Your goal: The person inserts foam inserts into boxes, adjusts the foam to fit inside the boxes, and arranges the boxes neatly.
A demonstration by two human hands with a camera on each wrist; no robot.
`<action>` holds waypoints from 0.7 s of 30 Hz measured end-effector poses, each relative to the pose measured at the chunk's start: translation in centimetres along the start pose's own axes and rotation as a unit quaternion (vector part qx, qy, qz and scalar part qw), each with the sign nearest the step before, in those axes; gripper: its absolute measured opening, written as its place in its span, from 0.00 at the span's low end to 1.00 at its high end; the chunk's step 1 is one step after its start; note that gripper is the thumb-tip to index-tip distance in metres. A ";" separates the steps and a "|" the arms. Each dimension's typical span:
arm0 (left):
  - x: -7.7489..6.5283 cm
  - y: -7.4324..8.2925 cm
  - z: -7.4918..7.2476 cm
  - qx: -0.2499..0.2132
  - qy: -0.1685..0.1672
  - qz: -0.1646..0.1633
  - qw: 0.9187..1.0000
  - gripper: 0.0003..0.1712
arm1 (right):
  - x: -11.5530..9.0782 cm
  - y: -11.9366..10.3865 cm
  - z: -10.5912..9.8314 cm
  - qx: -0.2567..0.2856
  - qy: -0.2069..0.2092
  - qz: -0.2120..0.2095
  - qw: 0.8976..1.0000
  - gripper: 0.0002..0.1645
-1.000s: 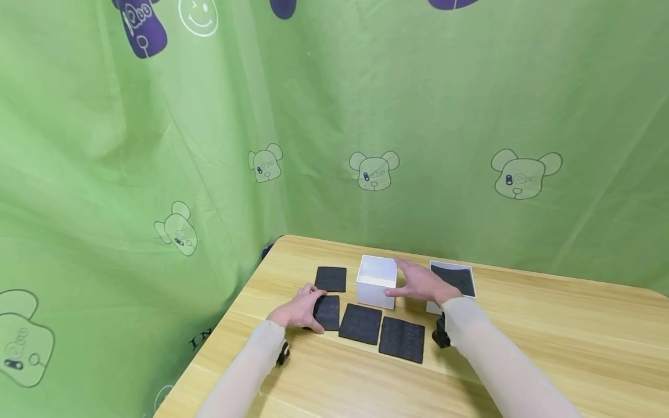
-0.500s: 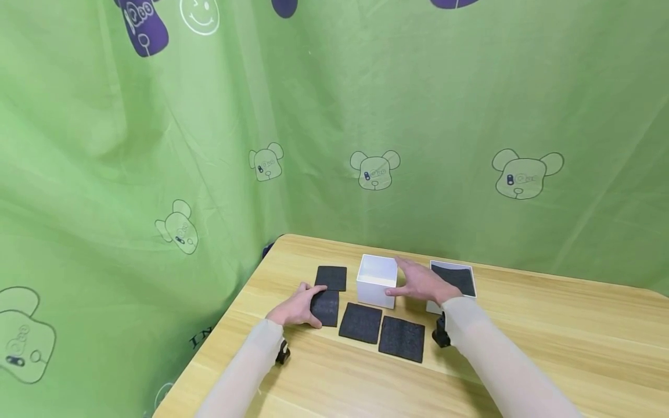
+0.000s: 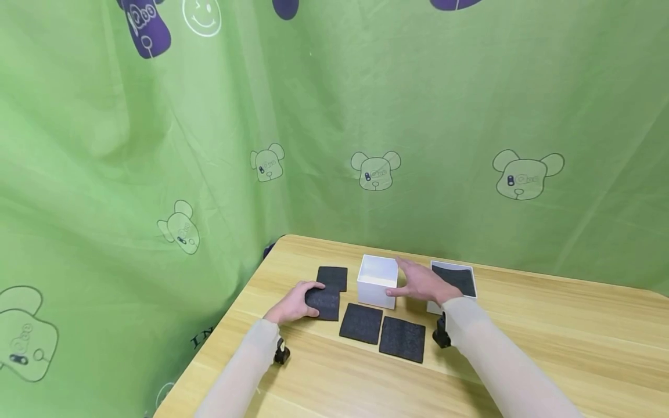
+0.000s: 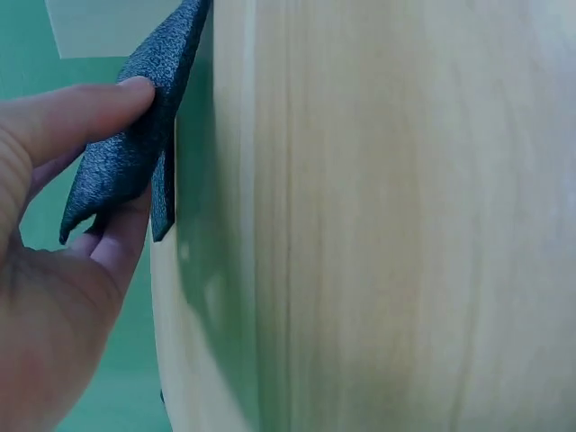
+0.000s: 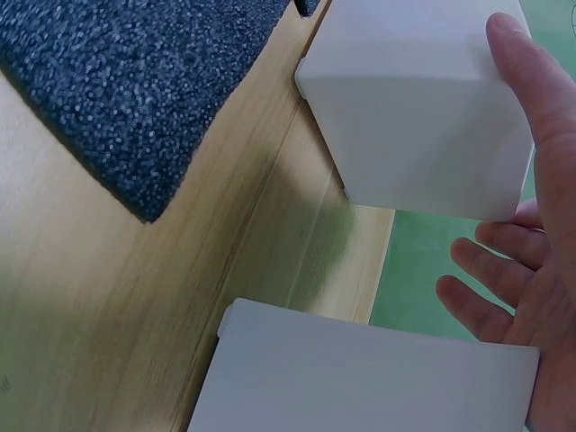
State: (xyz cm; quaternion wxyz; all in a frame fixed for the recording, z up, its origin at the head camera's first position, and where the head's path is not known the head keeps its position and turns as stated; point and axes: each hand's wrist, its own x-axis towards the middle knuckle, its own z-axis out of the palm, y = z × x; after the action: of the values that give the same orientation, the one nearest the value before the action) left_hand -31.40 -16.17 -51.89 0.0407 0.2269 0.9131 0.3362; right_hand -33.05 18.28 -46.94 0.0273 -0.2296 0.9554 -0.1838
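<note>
My left hand (image 3: 294,303) grips a square black foam sheet (image 3: 325,305) by its left side. In the left wrist view the foam (image 4: 121,157) bows between thumb and fingers of that hand (image 4: 45,306), tilted above the table; a second black edge shows just behind it. My right hand (image 3: 423,283) holds a white open-topped box (image 3: 375,295), whose visible inside is bare. Its thumb lies on the near face and a finger reaches the far edge of the box (image 5: 423,135), as the right wrist view shows; the other fingers of this hand (image 5: 556,225) are spread.
One black sheet (image 3: 332,277) lies behind the held one. Two more, a middle sheet (image 3: 360,323) and a right sheet (image 3: 402,339), lie in front of the box. A second white box (image 3: 452,266) with black foam inside stands right. A green curtain (image 3: 444,128) hangs behind the wooden table (image 3: 549,313).
The left hand has drawn its black sheet up and back, toward the sheet behind; the sheet now bows in the grip. The right hand and white box have stayed in place.
</note>
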 end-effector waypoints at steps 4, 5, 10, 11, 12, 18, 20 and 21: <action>-0.1 -0.1 -0.1 -0.057 0.003 -0.016 0.998 0.34 | -0.1 -0.1 0.0 0.001 -0.001 -0.001 1.000 0.63; -0.1 -0.2 -0.1 -0.072 0.004 -0.020 0.997 0.33 | -0.1 -0.1 0.0 0.000 -0.001 -0.001 1.000 0.63; -0.1 -0.5 -0.4 -0.129 0.014 -0.024 0.991 0.32 | -0.1 -0.1 0.1 0.002 -0.002 0.001 1.000 0.63; 0.0 -0.4 -0.5 -0.132 0.017 -0.024 0.991 0.32 | -0.1 -0.1 0.1 0.002 -0.002 0.000 1.000 0.63; 0.0 -0.3 -0.7 -0.136 0.019 -0.023 0.990 0.32 | -0.1 -0.1 0.1 0.001 -0.001 0.000 1.000 0.63; 0.8 1.1 -1.4 -0.181 0.025 -0.030 0.983 0.33 | 0.0 0.0 0.1 0.003 0.000 0.001 1.000 0.64; 1.2 1.7 -1.5 -0.200 0.030 -0.029 0.979 0.32 | 0.0 0.0 0.1 0.004 0.000 0.000 1.000 0.64; 1.3 2.0 -1.5 -0.207 0.034 -0.028 0.977 0.32 | 0.0 0.0 0.1 0.004 0.000 0.000 1.000 0.64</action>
State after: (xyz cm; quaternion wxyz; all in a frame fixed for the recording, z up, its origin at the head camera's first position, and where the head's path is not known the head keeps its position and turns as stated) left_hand -32.19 -15.15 -49.33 0.0652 0.1758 0.8306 0.5244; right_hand -33.08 18.27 -47.05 0.0284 -0.2291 0.9548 -0.1872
